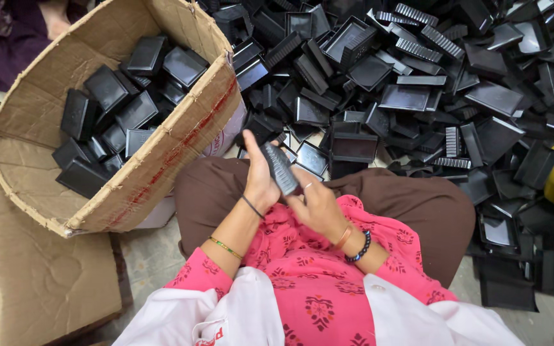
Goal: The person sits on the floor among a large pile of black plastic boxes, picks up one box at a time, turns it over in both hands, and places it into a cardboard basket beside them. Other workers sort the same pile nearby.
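Ribbed black plastic piece (279,168) held upright between both hands, right of the cardboard box (161,173). Left hand (259,179) fingers wrap its left edge; right hand (315,204) fingertips grip its lower right side.

Your floor (149,256) is bare grey along its near edge. Across its far and right side lies a wide heap of black plastic parts (418,83). At the left side a tilted cardboard box (168,154) rests on it, with flattened cardboard (40,282) toward the near left corner.
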`<state>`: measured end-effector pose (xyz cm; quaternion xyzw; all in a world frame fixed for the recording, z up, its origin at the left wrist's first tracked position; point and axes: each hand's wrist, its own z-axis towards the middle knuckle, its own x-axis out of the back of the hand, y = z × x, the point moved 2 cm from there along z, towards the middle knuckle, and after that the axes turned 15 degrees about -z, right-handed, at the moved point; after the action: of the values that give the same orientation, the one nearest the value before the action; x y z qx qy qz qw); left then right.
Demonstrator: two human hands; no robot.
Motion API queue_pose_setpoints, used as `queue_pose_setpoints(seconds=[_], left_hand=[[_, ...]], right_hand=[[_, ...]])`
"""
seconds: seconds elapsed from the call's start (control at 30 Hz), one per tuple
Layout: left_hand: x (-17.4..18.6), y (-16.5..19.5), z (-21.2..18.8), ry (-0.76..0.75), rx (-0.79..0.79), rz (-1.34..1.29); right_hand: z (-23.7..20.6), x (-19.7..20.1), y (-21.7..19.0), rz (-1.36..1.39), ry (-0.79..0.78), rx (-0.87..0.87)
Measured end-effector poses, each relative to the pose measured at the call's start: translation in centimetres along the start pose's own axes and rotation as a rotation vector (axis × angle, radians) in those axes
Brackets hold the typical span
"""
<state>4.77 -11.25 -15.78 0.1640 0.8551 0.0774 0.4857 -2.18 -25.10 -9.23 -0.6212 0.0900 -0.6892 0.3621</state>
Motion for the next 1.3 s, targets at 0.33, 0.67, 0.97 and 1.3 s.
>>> queue_pose_setpoints(seconds=[0.33,0.67,0.97,1.3], left_hand=[[-4.8,18.3,-7.5,-0.029,-1.591,1.13],[0.8,7.7,-3.4,-0.229,-1.078,1.045],[8.2,2.8,5.3,-0.053,-0.414,0.597],[5.0,-1.6,4.2,-0.081,0.267,0.15]], right_hand=[[6.8,0.1,10.3,0.124,-0.021,0.0],[4.0,-13.0,12.4,-0.621,-0.421,-0.069],[3.6,-11.5,13.8,-0.611,-0.072,0.05],[4.1,-5.4,9.4,0.009,0.133,-0.05]])
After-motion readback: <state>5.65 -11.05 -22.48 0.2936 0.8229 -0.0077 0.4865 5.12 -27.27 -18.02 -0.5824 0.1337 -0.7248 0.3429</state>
